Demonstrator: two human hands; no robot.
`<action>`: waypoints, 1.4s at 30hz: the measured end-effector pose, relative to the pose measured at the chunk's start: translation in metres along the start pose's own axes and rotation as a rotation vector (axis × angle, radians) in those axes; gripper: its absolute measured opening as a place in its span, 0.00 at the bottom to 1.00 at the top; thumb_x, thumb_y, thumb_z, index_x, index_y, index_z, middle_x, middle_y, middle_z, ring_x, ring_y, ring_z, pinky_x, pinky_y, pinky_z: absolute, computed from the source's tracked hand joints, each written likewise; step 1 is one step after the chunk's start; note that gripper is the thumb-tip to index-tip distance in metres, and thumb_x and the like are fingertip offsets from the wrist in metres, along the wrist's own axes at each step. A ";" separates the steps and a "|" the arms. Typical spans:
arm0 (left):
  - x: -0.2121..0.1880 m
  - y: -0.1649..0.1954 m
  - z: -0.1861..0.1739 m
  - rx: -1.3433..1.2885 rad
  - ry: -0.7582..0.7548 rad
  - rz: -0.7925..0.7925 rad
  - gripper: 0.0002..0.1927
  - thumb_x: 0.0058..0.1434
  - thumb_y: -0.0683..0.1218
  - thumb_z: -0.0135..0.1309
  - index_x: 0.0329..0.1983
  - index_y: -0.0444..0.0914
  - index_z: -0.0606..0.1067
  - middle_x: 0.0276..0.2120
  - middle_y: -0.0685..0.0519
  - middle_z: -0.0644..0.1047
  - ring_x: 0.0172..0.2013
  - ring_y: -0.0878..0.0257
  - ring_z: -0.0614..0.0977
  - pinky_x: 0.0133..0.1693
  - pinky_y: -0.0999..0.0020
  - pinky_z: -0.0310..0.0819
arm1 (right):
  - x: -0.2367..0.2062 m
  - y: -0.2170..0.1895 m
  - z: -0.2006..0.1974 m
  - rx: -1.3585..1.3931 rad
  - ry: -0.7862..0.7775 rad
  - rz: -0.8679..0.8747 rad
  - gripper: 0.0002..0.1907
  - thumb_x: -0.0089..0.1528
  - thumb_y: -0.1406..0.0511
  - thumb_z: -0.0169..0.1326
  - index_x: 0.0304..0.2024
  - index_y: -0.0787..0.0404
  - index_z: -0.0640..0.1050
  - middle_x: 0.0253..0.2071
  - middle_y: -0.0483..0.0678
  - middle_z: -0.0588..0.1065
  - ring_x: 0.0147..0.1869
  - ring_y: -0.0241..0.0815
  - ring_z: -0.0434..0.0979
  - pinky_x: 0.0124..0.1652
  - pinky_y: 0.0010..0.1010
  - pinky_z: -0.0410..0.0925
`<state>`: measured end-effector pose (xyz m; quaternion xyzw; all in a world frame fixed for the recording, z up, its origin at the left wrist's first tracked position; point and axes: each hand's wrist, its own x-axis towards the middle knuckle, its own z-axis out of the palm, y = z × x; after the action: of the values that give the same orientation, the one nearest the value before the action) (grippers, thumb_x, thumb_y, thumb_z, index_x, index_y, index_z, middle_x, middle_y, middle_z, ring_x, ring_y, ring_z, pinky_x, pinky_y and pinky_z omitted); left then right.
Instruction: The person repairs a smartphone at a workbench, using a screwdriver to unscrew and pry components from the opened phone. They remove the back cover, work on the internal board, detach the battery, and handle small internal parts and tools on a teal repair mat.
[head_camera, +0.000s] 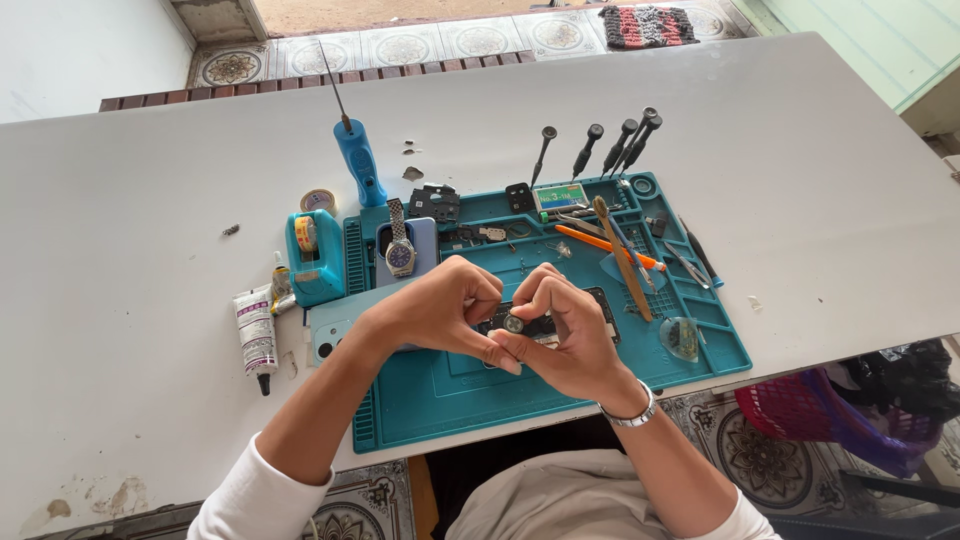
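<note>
While both hands meet over the middle of the teal repair mat (430, 400), the work in hand looks like the handling of one tiny part: a small round silvery piece (514, 323), perhaps a button cell or a small cap, pinched up between the fingertips just above a dark opened device (600, 300) that lies on the mat. The left hand (440, 310) is curled nearly closed, its thumb and forefinger pressed to the left side of the round piece. The right hand (565, 335), with a metal bracelet (632, 412) at the wrist, is likewise bent tight, its fingertips closing on the piece from the right and from under it. Which of the two bears the weight I cannot tell; they seem to share it.

By my judgement this is a fine-fitting or inspecting step, about midway through bench work on the device, and whatever follows calls for a steady, light pinch, since so small a part slips easily.

From the hands, a wristwatch (400, 250) lies at eleven o'clock on a pale blue phone (425, 245); a blue handled tool (358, 160) stands farther at eleven; a tape dispenser (312, 255) and a glue tube (256, 335) sit at nine; screwdrivers (610, 145) stand at one; an orange pry tool (600, 243) and a brush (622, 258) lie at two.
</note>
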<state>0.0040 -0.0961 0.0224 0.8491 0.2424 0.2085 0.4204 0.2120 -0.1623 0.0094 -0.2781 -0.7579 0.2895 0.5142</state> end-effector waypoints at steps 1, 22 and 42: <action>0.000 0.001 0.000 0.002 0.025 0.031 0.32 0.42 0.60 0.76 0.17 0.34 0.67 0.19 0.60 0.64 0.22 0.69 0.65 0.24 0.68 0.51 | 0.000 -0.001 0.000 0.006 0.003 -0.004 0.18 0.56 0.69 0.70 0.33 0.58 0.69 0.35 0.44 0.70 0.39 0.34 0.66 0.39 0.25 0.62; -0.002 0.007 -0.004 -0.125 -0.056 0.042 0.25 0.43 0.60 0.73 0.30 0.37 0.78 0.20 0.63 0.65 0.24 0.72 0.65 0.24 0.73 0.54 | 0.003 -0.006 -0.006 -0.100 0.022 -0.033 0.16 0.57 0.67 0.69 0.33 0.58 0.71 0.33 0.44 0.73 0.37 0.35 0.68 0.40 0.28 0.60; -0.001 -0.003 -0.005 -0.035 -0.048 0.084 0.31 0.43 0.61 0.76 0.19 0.36 0.70 0.19 0.61 0.65 0.22 0.71 0.67 0.24 0.71 0.55 | 0.000 -0.006 -0.005 -0.123 0.034 -0.043 0.17 0.56 0.67 0.70 0.31 0.58 0.70 0.31 0.43 0.72 0.35 0.34 0.66 0.38 0.28 0.59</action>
<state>-0.0007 -0.0919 0.0229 0.8557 0.1927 0.2099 0.4320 0.2163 -0.1658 0.0155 -0.2977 -0.7712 0.2265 0.5151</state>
